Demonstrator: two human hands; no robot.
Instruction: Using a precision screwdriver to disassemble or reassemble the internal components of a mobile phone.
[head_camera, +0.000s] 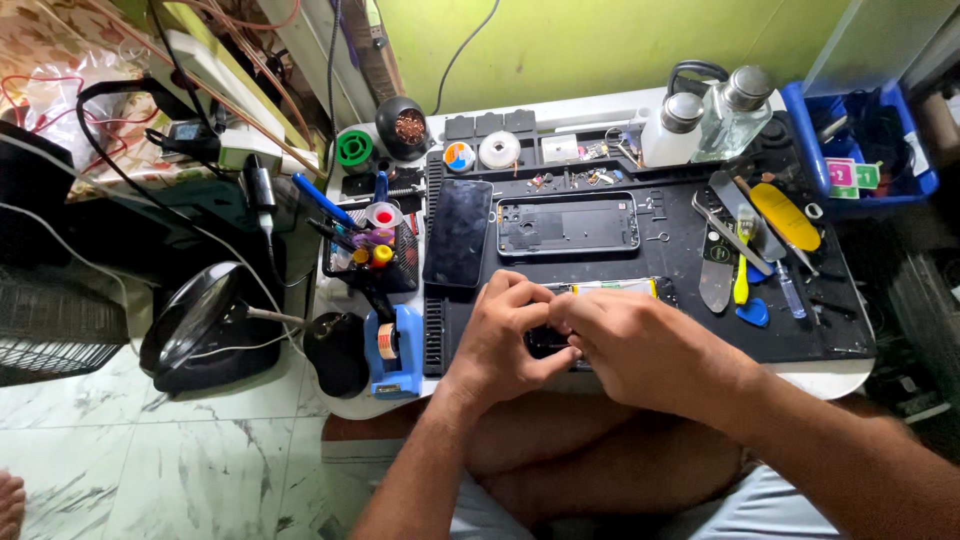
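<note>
Both hands pinch a small dark part (548, 340), probably a phone piece, between them: left hand (505, 335) clenched, right hand (635, 345) overlapping.

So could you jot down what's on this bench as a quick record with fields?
Left hand: pinching a small dark part at the mat's near edge
Right hand: on the same part, touching the left
Mat: black, under the work
Phone: dark, flat, left on the mat
Frame: beside the phone
Tape dispenser: blue, left of the hands
Bottles: two, far right
</note>
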